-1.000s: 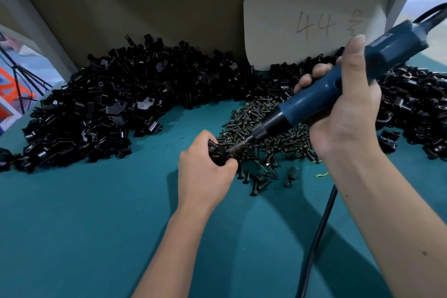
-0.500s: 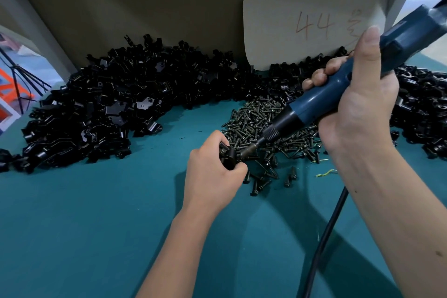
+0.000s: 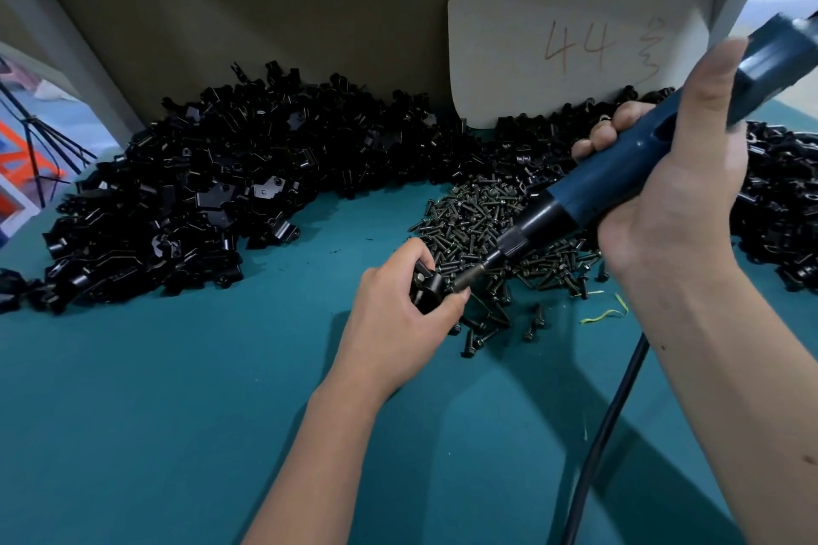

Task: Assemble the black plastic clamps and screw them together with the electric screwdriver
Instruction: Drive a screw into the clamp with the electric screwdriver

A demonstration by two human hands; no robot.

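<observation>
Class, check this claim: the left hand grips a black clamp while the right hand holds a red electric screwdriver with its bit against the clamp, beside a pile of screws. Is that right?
Not quite. The head view shows the electric screwdriver is dark blue, not red. The rest stands: the left hand grips the black clamp, the right hand holds the screwdriver with its bit against it, beside the pile of screws.
</observation>
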